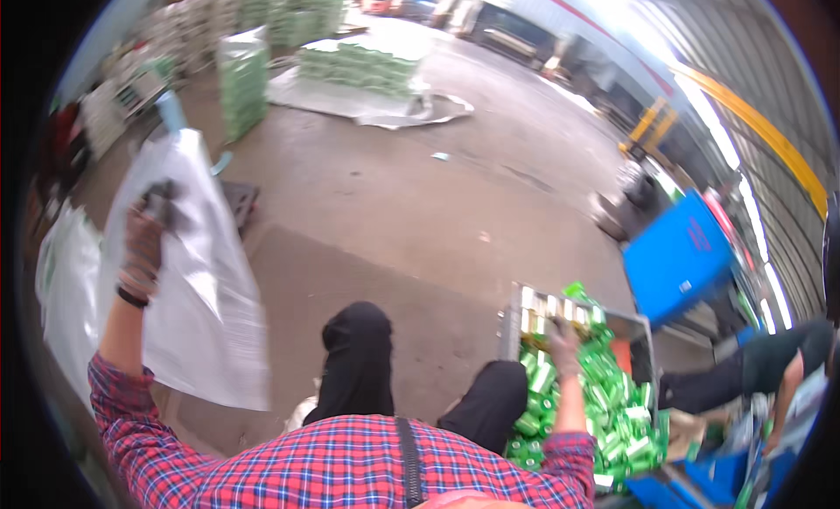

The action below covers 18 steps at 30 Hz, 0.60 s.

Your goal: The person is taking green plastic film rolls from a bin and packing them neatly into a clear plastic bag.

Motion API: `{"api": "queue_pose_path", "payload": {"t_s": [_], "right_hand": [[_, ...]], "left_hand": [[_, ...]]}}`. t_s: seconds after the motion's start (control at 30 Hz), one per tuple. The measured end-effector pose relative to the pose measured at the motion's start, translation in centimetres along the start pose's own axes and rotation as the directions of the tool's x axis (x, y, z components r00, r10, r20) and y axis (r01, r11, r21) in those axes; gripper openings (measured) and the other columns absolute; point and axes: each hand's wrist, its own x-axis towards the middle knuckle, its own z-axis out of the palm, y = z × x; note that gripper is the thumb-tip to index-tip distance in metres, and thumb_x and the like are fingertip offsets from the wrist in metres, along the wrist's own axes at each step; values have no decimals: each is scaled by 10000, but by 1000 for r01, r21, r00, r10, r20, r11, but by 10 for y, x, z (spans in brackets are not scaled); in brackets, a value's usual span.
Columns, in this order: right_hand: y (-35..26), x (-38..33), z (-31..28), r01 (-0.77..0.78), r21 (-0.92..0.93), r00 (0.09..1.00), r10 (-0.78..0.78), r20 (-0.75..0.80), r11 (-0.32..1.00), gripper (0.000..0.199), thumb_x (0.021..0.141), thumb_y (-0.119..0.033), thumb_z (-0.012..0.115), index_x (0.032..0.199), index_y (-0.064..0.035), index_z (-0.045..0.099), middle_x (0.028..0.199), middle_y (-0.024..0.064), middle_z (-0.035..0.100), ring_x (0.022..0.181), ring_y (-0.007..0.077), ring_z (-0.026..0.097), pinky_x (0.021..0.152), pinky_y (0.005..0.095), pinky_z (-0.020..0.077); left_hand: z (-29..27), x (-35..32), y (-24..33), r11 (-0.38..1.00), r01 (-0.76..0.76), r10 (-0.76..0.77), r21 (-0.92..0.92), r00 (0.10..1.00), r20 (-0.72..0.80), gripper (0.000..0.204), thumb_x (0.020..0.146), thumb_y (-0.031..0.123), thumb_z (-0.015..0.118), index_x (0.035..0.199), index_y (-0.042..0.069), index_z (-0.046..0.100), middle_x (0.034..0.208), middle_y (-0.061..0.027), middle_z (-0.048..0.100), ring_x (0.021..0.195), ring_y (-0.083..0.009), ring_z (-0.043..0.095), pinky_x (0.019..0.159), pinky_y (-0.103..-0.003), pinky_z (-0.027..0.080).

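My left hand, in a glove with a dark wristband above it, is raised in front of a large white plastic bag. Its fingers look dark and smeared by motion, so I cannot tell whether they grip the bag. On the right, my gloved right hand reaches over a grey crate heaped with shiny green cylindrical pieces. The fingers are at a row of whitish and gold-toned pieces along the crate's far side. Blur hides whether they hold one.
Another white bag stands at the far left. Wrapped green stacks are at the back. A blue box stands beyond the crate. Beside the crate, at right, is another person. My knees lie between bag and crate.
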Motion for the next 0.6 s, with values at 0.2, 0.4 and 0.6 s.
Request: {"api": "queue_pose_path", "payload": {"t_s": [0.2, 0.4, 0.6], "right_hand": [[-4, 11, 81, 564, -168, 826, -552, 113, 809, 512, 822, -476, 485, 1087, -44, 549, 955, 166, 607, 945, 266, 551, 816, 351, 419], [39, 23, 11, 284, -484, 779, -493, -387, 828, 364, 847, -359, 438, 845, -39, 612, 741, 165, 616, 714, 351, 579, 714, 388, 430], [37, -26, -1, 72, -913, 731, -644, -226, 402, 290, 823, -294, 472, 718, -47, 583, 690, 154, 607, 687, 310, 598, 708, 397, 435]], "left_hand": [[309, -121, 90, 900, -424, 386, -97, 675, 629, 160, 791, 117, 519, 925, 74, 595, 839, -167, 623, 815, -328, 602, 695, -385, 480], [354, -119, 141, 531, -822, 405, 207, 460, 790, 346, 817, 415, 531, 868, 88, 631, 731, -122, 631, 697, -298, 615, 630, -376, 489], [397, -99, 89, -9, -925, 117, 380, 376, 919, 165, 786, 197, 533, 850, 84, 634, 701, -129, 628, 722, -313, 630, 601, -433, 489]]}}
